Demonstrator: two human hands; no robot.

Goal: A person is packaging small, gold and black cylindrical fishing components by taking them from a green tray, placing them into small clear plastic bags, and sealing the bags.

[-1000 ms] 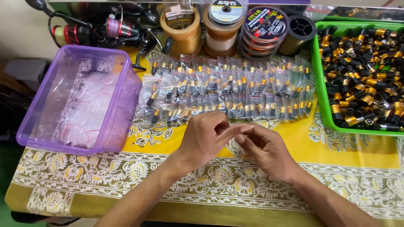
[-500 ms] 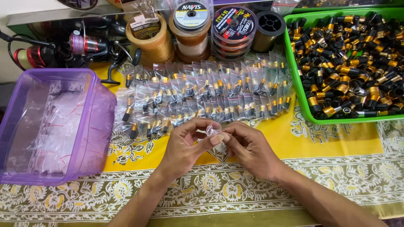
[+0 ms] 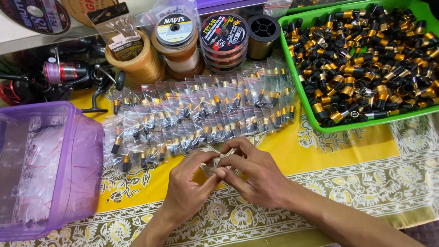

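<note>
Fingers (image 3: 208,160) of my left hand (image 3: 190,192) and of my right hand (image 3: 256,176) meet over the middle of the tabletop, pinched together on a small clear plastic bag (image 3: 214,165). Both hands grip it from opposite sides, thumbs against forefingers, which I judge is the hold for pressing a little bag's mouth closed or keeping it taut. The bag is mostly covered by my fingertips; I cannot make out whether anything sits inside it.

Just beyond the hands lie rows of filled bags (image 3: 201,116), overlapping like shingles, each showing a black and gold piece. They sit within easy reach, so a bag can be laid down without stretching. To my left stands a purple plastic tub (image 3: 87,174) of empty clear bags, cut off by the frame edge. To my right, a green tray (image 3: 361,123) is heaped with loose black and gold cylindrical parts (image 3: 370,59); its far corner runs out of view.

Farther back are spools of fishing line (image 3: 224,39), a roll of tan tape (image 3: 137,64) and a fishing reel (image 3: 68,75), partly in shadow and hard to read. A yellow patterned cloth (image 3: 356,164) covers the tabletop.
</note>
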